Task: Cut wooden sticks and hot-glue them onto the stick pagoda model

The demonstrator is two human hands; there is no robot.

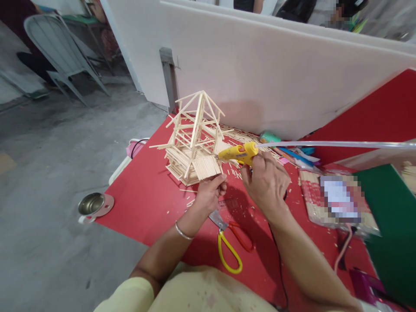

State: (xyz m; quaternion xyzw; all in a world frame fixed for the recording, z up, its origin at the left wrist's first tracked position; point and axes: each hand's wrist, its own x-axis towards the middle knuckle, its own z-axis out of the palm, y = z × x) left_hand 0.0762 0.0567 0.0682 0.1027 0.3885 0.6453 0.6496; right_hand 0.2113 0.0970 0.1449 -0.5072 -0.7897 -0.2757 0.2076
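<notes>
A model house frame [191, 143] built of thin wooden sticks stands on the red table. Just in front of it, my left hand [209, 193] pinches the lower edge of a small panel of sticks [207, 168] laid side by side. My right hand [266, 180] is closed around a yellow glue gun [240, 151]. The gun's nozzle points left, at the panel's upper right; whether it touches cannot be seen. A long clear glue stick [325, 144] runs out of the gun's back toward the right.
Scissors [224, 229] with red and yellow handles lie below my left hand. Loose sticks and offcuts are strewn behind the model. A packet of sticks [310, 195] and a green board [390, 234] lie right. A cup holder [94, 207] hangs at the left edge; a white partition [247, 73] stands behind.
</notes>
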